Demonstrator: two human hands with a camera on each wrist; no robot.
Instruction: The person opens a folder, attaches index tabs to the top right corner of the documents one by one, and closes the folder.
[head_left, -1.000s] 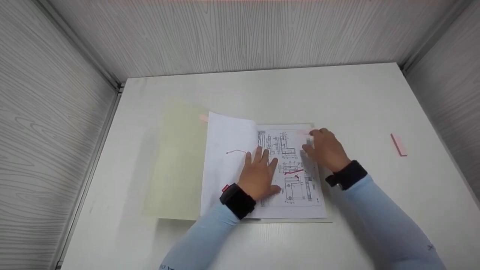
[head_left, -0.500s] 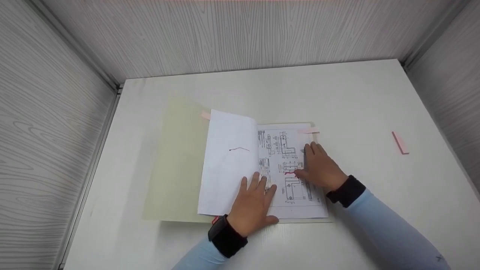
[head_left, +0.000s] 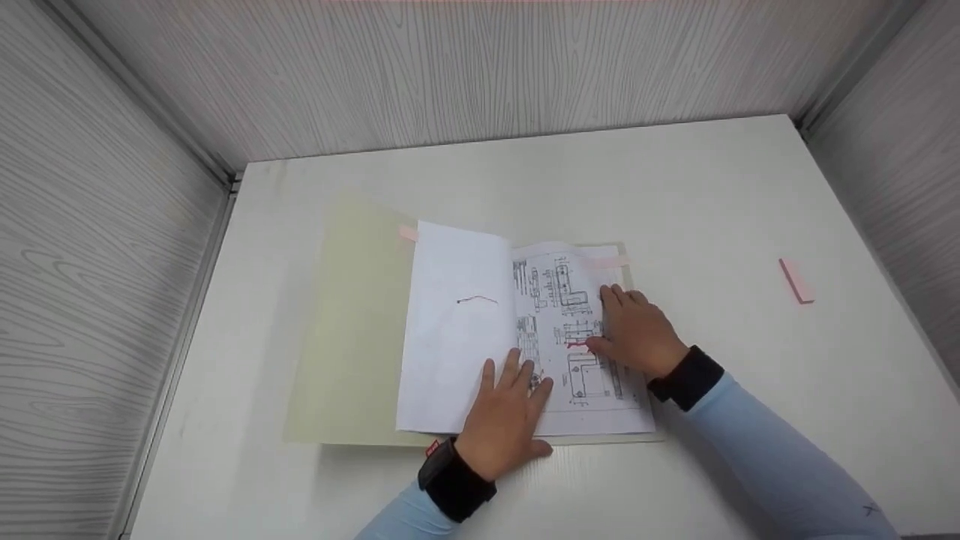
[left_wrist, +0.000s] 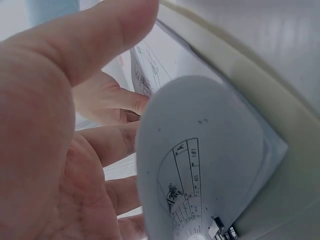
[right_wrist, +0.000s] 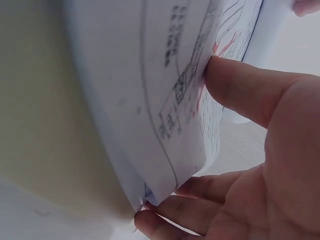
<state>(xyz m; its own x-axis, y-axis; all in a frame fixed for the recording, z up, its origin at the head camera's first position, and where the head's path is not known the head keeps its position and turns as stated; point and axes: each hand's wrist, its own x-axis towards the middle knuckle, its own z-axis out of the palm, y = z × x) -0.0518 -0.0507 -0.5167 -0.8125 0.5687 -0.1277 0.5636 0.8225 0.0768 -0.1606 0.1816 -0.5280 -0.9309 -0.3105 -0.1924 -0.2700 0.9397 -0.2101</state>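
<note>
An open file with a pale yellow-green cover [head_left: 349, 322] lies on the table. Its turned sheet [head_left: 450, 352] shows a white back with a short pen line. On the right is a page of technical drawings [head_left: 555, 405] with a red mark. My left hand [head_left: 501, 427] rests near the lower fold, fingers spread. At the right edge my right hand [head_left: 641, 330] pinches the drawing page, thumb on its face and fingers at its edge, as the right wrist view shows; the page bows up. Pink sticky tabs stick out from the turned sheet [head_left: 409, 233] and near the page's top right corner [head_left: 609, 262].
A small pink sticky note pad [head_left: 796, 282] lies on the right of the white table [head_left: 720, 195]. Grey wood-grain panels [head_left: 480, 75] rise behind the table and along both sides. A metal clip [left_wrist: 227, 232] shows in the left wrist view.
My right hand has come down from the top corner, uncovering a pink tab, and now bows the page leftward. My left hand has slid down toward the file's lower edge.
</note>
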